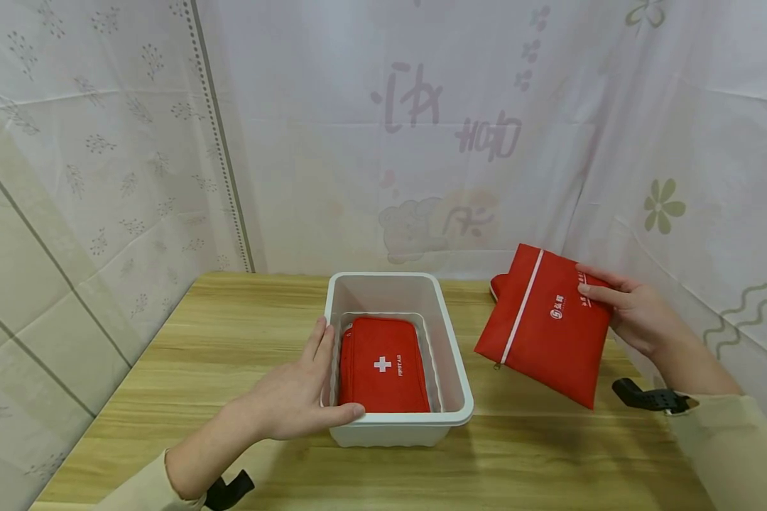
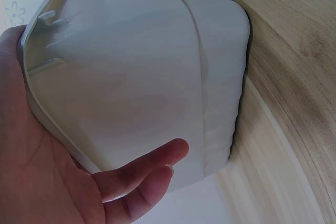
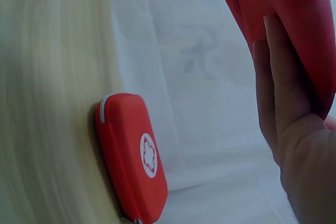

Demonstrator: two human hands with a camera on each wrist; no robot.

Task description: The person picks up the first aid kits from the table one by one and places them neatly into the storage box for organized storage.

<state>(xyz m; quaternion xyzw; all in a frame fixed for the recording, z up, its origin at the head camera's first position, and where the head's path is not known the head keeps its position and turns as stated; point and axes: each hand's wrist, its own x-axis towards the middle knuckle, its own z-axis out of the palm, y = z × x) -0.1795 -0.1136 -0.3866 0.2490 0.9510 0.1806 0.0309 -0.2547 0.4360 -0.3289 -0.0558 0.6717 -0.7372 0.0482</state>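
My left hand [image 1: 294, 397] rests at the near left corner of a white plastic bin [image 1: 457, 369], its straight thumb across the front rim and its fingers along the left side. In the left wrist view, fingertips lie by the bin's outer wall [image 2: 131, 77]. Inside the bin lies a red first aid pouch [image 1: 383, 383] with a white cross, face up. My right hand [image 1: 642, 316] holds a flat red zip pouch [image 1: 543, 333] with white lettering above the table, thumb on its front and fingers behind.
A red zipped case [image 3: 134, 156] with a round white emblem lies on the wooden table [image 1: 185, 376] at the back right, mostly hidden behind the held pouch in the head view. Printed curtains [image 1: 332, 142] hang close along the table's back and sides.
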